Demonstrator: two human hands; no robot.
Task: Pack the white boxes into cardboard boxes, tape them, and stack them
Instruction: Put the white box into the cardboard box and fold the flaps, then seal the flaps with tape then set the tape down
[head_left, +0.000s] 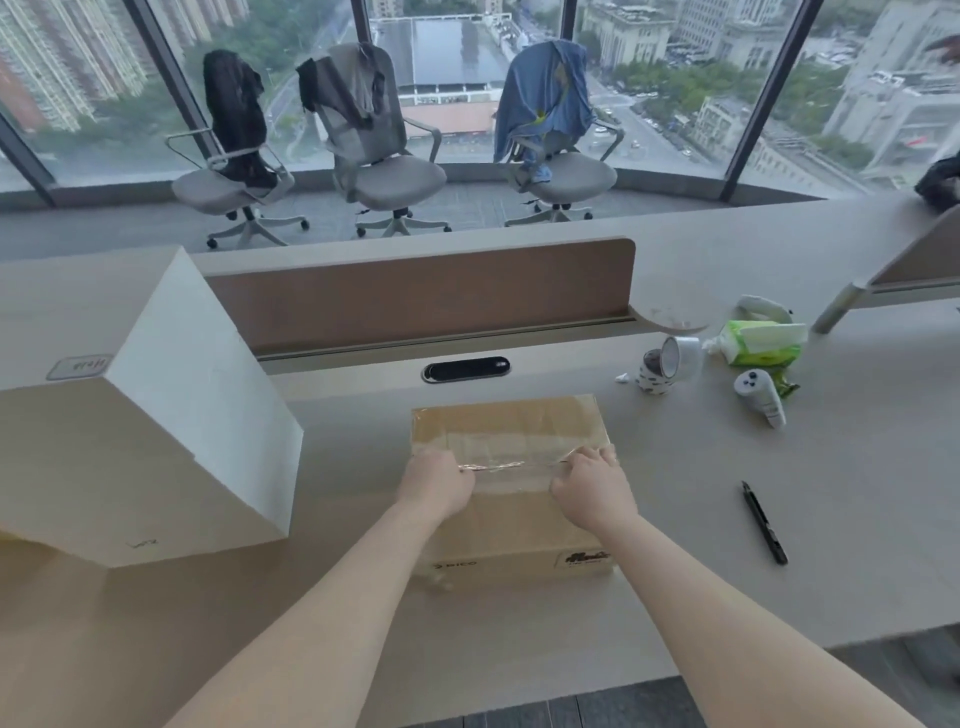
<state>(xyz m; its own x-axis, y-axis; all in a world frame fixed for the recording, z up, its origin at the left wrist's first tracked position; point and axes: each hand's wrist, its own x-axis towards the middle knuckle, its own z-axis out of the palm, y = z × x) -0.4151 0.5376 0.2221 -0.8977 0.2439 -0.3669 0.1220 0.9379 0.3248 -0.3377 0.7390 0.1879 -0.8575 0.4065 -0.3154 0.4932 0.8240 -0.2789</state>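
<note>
**A:** Where is the cardboard box (511, 431)?

**B:** On the desk (727, 519), straight ahead and closed, its top glossy with clear film. Both hands lie on the top.

**A:** What are the hands doing?

**B:** The left hand (439, 480) and the right hand (592, 486) are both curled. A twisted tape strand (506, 466) runs taut between them, and each hand pinches one end. The fingertips are tucked under the knuckles, so the exact grip is hidden.

**A:** Any print on the box?

**B:** Two marks on the near face (a small logo and a dark label), both too blurred to read. The forearms cover part of that face.

**A:** And the white box?

**B:** A big white box (156, 415) stands tilted at the left, apart from the cardboard one. Its lower left runs out of frame, and I cannot identify the yellowish thing under it.

**A:** The right side?

**B:** Two tape rolls (683, 358) touch each other. Beside them are a green tissue pack (761, 343) and a white controller (761, 397). Nearer lies a black tool (763, 522); whether it is a pen or a cutter, I cannot tell.
</note>
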